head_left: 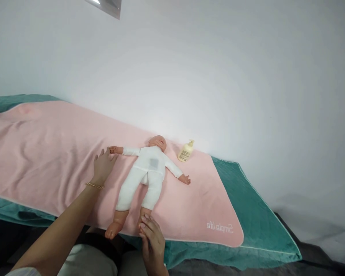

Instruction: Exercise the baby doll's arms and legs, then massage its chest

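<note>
A baby doll (149, 163) in a white cloth suit lies on its back on the pink blanket, arms spread and head toward the wall. My left hand (104, 164), with a gold chain bracelet at the wrist, has the doll's outstretched hand (117, 150) between thumb and forefinger; the other fingers are spread. At the near edge, my right hand (153, 238) is closed around one of the doll's feet (144, 213), which its fingers partly cover. The doll's other foot (115, 227) lies uncovered. A pale yellow pump bottle (186, 152) stands beside the doll's head.
The pink blanket (201, 203), with white lettering at one corner, lies over a green cover (264, 226) that hangs past the near edge. Folds run across the blanket's left half. A white wall (218, 76) rises right behind.
</note>
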A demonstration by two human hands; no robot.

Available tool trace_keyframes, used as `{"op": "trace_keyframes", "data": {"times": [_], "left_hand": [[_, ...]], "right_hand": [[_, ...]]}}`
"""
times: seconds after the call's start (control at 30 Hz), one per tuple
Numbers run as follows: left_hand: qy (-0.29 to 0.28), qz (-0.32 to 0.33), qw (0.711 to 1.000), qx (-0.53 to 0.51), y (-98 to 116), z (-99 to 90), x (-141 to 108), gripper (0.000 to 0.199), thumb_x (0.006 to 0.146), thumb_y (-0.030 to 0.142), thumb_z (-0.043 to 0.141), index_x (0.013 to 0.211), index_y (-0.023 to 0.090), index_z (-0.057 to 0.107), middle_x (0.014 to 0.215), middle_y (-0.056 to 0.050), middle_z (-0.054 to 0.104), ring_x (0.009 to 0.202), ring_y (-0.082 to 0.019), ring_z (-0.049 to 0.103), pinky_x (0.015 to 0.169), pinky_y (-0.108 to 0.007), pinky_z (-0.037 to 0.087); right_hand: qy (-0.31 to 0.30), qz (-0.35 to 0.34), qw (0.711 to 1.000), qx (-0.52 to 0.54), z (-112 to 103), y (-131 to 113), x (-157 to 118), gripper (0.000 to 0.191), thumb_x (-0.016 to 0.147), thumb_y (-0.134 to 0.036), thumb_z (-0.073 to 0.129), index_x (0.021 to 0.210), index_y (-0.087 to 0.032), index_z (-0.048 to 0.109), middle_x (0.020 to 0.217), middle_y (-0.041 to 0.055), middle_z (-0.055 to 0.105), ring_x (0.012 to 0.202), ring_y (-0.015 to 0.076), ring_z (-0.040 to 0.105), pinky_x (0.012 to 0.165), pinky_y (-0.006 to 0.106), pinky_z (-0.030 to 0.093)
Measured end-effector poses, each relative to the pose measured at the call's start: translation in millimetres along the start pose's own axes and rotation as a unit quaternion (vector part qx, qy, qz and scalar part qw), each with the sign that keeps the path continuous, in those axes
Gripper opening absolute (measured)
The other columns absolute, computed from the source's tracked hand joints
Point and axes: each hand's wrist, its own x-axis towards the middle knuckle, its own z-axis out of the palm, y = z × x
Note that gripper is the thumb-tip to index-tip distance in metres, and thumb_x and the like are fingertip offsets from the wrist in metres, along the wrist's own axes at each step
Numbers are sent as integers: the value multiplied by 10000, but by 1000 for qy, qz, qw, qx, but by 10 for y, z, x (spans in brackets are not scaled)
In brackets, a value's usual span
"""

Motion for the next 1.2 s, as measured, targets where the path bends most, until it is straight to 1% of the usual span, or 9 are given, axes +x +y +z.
{"op": "trace_keyframes", "data": {"times": [0.07,0.23,0.37,0.5,0.67,0.83,0.97,1.1,1.2], "left_hand": [[31,15,999,-31,71,-20,-9,563,971,375,329,1402,40,467,1414,-234,526,1395,-321,406,1140,-490,290],[74,71,986,-135,384,-84,-66,451,969,440,411,1288,206,628,1328,-63,640,1331,-274,500,1105,-417,377],[35,195,968,-151,637,-61,-113,383,963,406,458,1239,234,662,1298,-28,660,1320,-244,514,1132,-392,332],[-16,310,946,-93,817,-22,-179,353,993,357,410,1171,272,703,1305,-9,656,1342,-241,489,1136,-424,295],[-62,357,930,-58,917,-32,-240,345,1003,338,391,1105,313,720,1271,14,679,1262,-209,558,1100,-419,319],[-39,296,951,-82,813,-40,-195,322,987,367,424,1149,325,699,1283,18,670,1318,-218,515,1166,-439,215],[-6,199,972,-126,616,-115,-81,395,953,455,461,1238,271,663,1289,-24,668,1300,-254,534,1143,-421,285],[28,57,992,-111,332,-235,52,534,942,519,428,1333,205,610,1185,-86,715,1047,-308,672,891,-393,496],[8,26,997,-79,84,-268,116,615,975,547,332,1337,119,585,985,-109,744,872,-315,685,742,-384,512]], "right_hand": [[5,-8,1000,-2,-28,44,155,525,939,-80,502,1391,-347,508,1218,44,702,1130,218,675,988,454,572],[-5,-18,1000,0,-83,162,667,532,960,-69,451,1434,-308,480,1266,56,677,1199,196,634,1051,423,529],[-25,-2,1000,5,-57,256,998,438,984,-124,453,1373,-293,559,1244,48,688,1204,188,629,1073,413,513],[5,16,1000,9,3,359,1204,387,985,-159,464,1328,-271,606,1258,67,680,1181,192,643,1074,421,505],[11,33,999,6,8,412,1352,385,979,-183,471,1326,-273,610,1253,68,684,1181,203,643,1073,434,498],[-4,35,999,13,-83,286,1282,385,974,-171,486,1321,-281,612,1259,57,681,1167,197,651,1063,418,510],[-61,23,998,12,-204,78,1030,422,968,-153,494,1364,-276,571,1258,48,681,1190,188,636,1086,406,497],[-120,-2,993,2,-294,-87,674,481,961,-140,496,1416,-296,507,1288,35,664,1198,175,631,1087,392,500],[-130,-7,991,10,-306,-115,423,496,950,-147,532,1412,-325,504,1257,23,684,1144,168,664,1073,387,512]]}}
